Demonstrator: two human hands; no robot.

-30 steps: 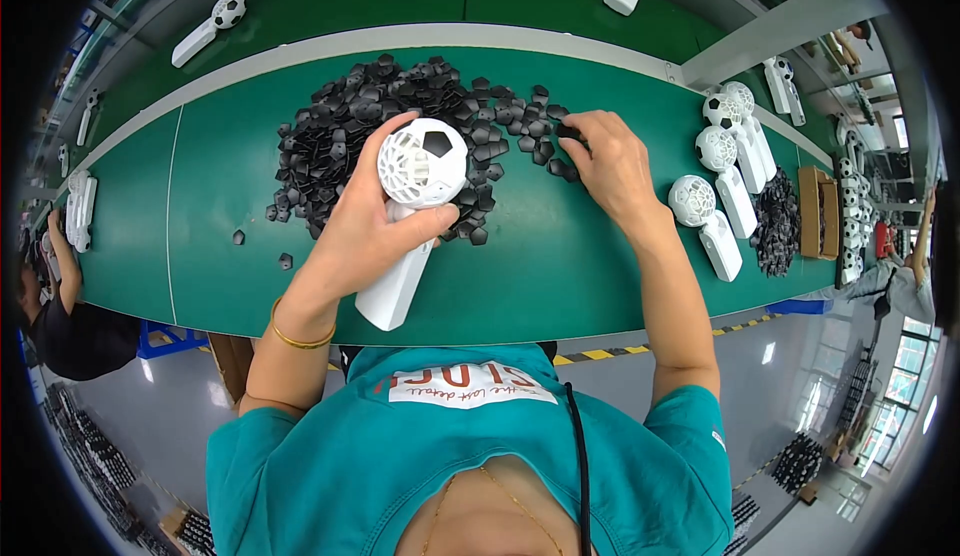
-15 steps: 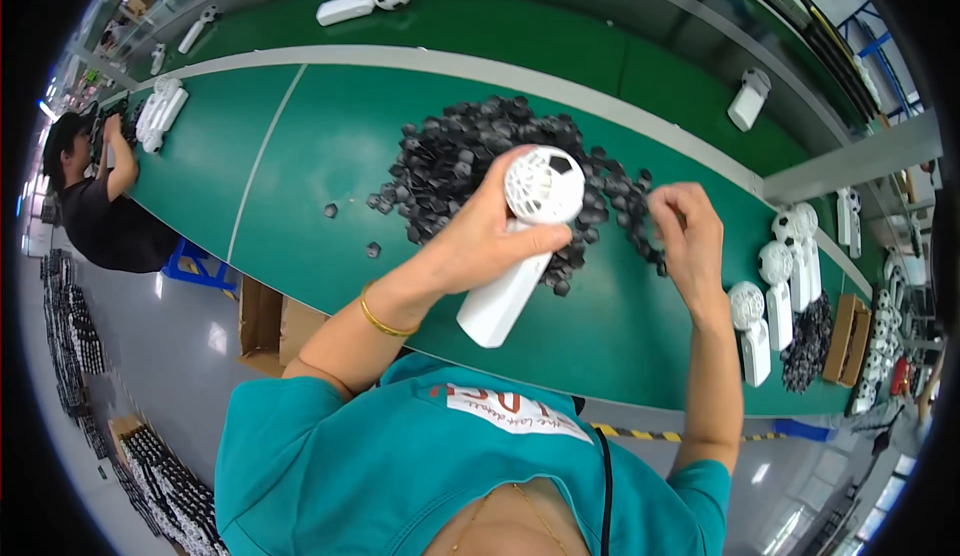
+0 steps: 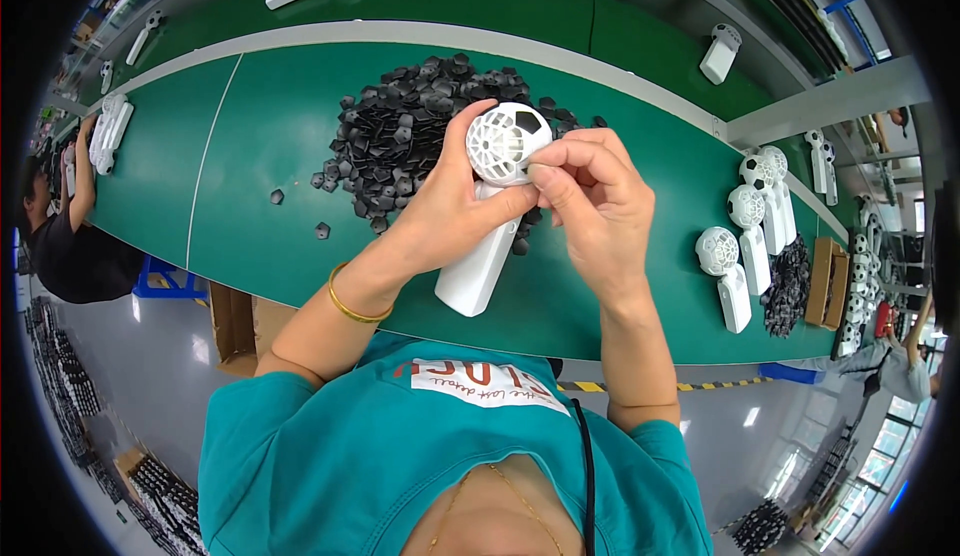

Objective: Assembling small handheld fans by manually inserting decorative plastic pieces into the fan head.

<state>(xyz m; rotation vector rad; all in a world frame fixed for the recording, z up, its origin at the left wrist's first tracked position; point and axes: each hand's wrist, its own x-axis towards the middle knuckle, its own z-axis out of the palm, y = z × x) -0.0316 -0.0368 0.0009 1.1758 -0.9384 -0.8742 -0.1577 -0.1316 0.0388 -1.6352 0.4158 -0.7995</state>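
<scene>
My left hand (image 3: 432, 204) is wrapped round the neck of a white handheld fan (image 3: 478, 274), thumb in front and fingers behind. The fan's round head is an open lattice like a football, with a black pentagon (image 3: 525, 123) set near its top right. Its handle slants down toward me. At the right side of that head, my right hand (image 3: 608, 218) is closed in a pinch, fingertips against the lattice. Whatever sits between those fingertips is hidden. Behind both hands lies a heap of small black pentagon pieces (image 3: 395, 136), partly covered by the fan.
Several white fans (image 3: 755, 256) stand or lie at the right of the green table (image 3: 280, 266), beside more black pieces (image 3: 787, 291) and a cardboard box (image 3: 826, 284). Beyond a pale rail, a green belt (image 3: 450, 1) carries more fans. At far left a person handles fans.
My right hand has moved left from the heap's right edge to the fan's head, and its fingertips now touch it. My left hand keeps its hold on the fan. The view has shifted slightly.
</scene>
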